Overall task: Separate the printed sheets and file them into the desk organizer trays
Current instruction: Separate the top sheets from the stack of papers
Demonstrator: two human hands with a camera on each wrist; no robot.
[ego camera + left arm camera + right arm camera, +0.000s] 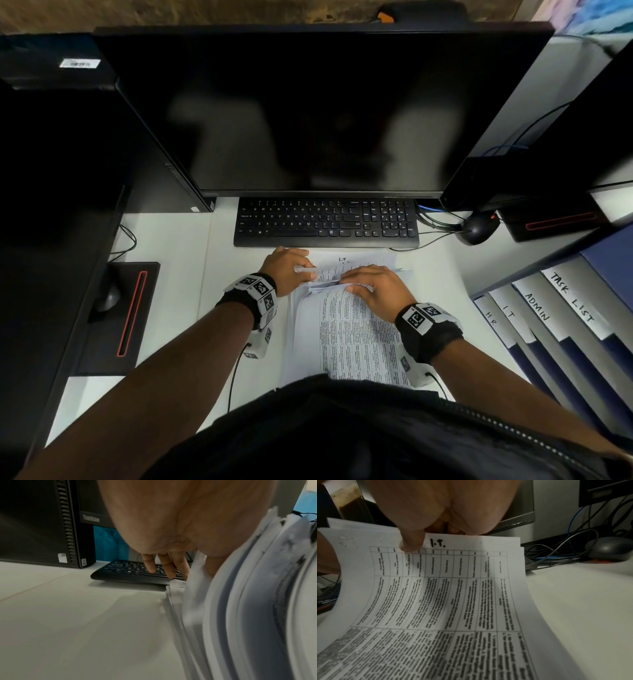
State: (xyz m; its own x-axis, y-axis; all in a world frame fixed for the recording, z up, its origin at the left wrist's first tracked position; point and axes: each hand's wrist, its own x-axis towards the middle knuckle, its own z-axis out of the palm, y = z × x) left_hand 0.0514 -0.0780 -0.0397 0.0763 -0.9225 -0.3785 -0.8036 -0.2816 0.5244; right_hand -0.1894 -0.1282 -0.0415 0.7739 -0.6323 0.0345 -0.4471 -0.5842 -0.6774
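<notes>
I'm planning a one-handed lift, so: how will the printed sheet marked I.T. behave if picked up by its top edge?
Probably floppy: the sheet marked I.T. bows where the right hand holds its top edge. Likely very light, being one thin page. It may slide easily over the loose sheets beneath.

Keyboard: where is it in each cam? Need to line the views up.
Head: keyboard at centre, below the monitor, just beyond the printed sheets.
Left wrist: keyboard mid-frame, right of the computer tower; its right end is hidden.
Right wrist: not in it.
Shared landmark: the printed sheets, at the right in the left wrist view, filling the lower left in the right wrist view.
</notes>
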